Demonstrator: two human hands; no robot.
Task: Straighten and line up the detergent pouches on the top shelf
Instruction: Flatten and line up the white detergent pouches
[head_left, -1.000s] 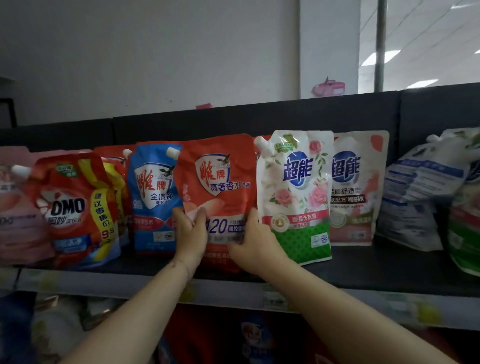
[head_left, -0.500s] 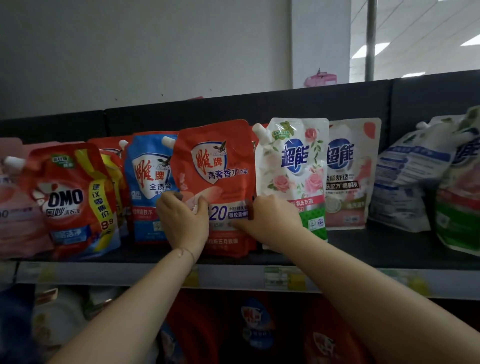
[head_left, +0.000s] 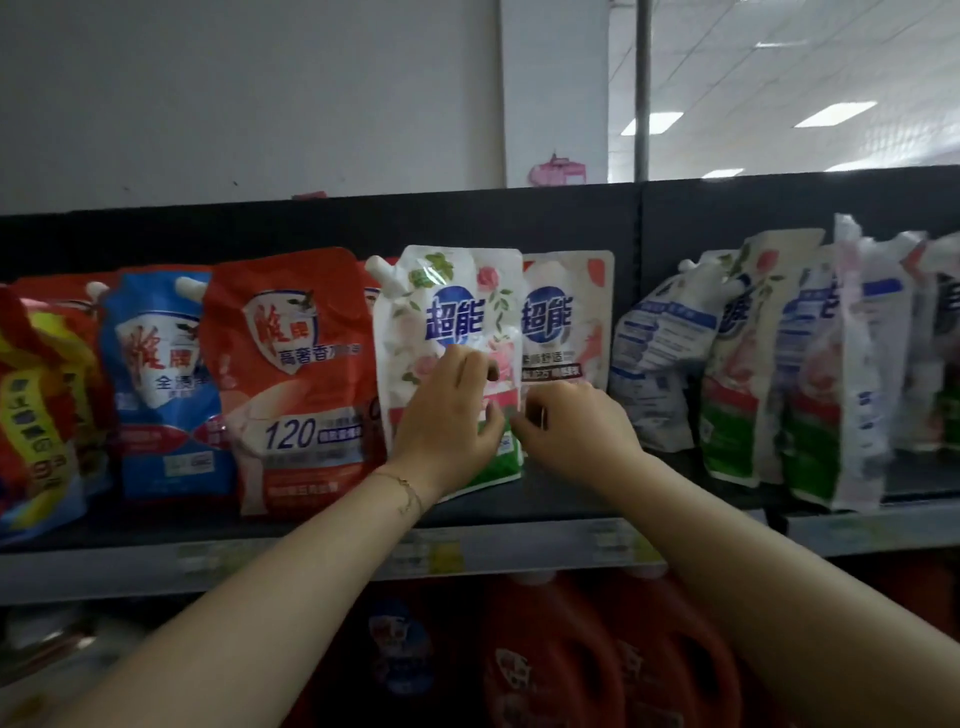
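Observation:
A row of detergent pouches stands on the dark top shelf (head_left: 566, 501). In the middle is a white floral pouch (head_left: 452, 291) with a green bottom, leaning slightly and crumpled. My left hand (head_left: 447, 415) lies on its front, fingers pointing up. At the pouch's right edge, my right hand (head_left: 571, 431) pinches it with curled fingers. Just behind to the right stands a white and pink pouch (head_left: 569, 312). To the left are a red pouch (head_left: 291, 374), a blue pouch (head_left: 156, 384) and a red and yellow pouch (head_left: 36, 415).
Several white, blue and green pouches (head_left: 753, 364) lean unevenly at the right end of the shelf. A black back panel (head_left: 363, 223) runs behind the row. A price rail (head_left: 311, 558) fronts the shelf. Red detergent bottles (head_left: 545, 660) stand on the shelf below.
Both hands have left the red pouch and moved right to the white floral pouch. The view has shifted right, showing more pouches at the right end.

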